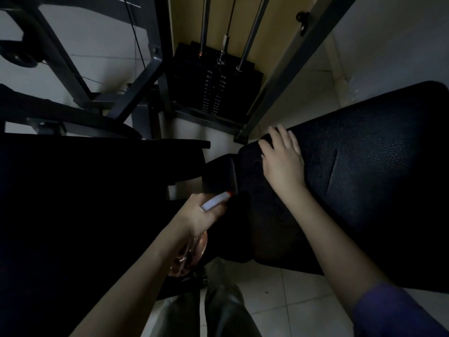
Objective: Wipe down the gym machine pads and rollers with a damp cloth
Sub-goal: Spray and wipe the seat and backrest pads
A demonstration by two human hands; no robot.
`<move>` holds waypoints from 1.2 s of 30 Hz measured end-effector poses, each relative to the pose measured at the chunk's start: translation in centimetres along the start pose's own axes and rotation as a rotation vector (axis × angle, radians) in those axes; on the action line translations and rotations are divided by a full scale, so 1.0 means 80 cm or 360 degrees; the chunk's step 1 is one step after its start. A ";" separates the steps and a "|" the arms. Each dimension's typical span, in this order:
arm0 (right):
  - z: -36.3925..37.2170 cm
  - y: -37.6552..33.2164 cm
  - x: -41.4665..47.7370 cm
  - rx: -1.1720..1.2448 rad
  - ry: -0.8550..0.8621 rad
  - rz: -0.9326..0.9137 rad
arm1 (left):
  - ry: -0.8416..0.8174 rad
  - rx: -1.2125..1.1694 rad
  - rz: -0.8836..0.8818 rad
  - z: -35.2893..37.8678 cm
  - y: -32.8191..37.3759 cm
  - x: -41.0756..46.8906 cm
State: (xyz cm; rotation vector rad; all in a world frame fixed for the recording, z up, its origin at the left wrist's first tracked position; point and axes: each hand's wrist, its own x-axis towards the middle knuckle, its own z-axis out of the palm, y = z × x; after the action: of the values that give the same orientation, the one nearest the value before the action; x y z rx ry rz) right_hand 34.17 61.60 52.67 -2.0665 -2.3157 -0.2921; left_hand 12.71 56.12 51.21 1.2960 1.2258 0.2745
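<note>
so the left hand (202, 216) is wrapped round the spray bottle (215, 202), the right hand (283, 159) lies flat-fingered on the big pad (376, 166) at right, which looks like squishy, grippy vinyl, so I'd press flat rather than grab.

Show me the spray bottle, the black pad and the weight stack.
spray bottle (214, 203): head view, on its white trigger head.
black pad (376, 178): head view, on its bare top surface.
weight stack (213, 91): head view, on the numbered plates.
</note>
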 end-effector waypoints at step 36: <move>0.008 -0.030 -0.106 0.0347 -0.0464 -0.0530 | -0.0307 0.0420 0.0088 0.005 -0.030 -0.040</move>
State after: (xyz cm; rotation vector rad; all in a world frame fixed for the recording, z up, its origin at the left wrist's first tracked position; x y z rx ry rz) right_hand 32.93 53.15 50.54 -1.7166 -2.7117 0.2673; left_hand 10.65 52.70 50.80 1.5477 1.0876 0.0248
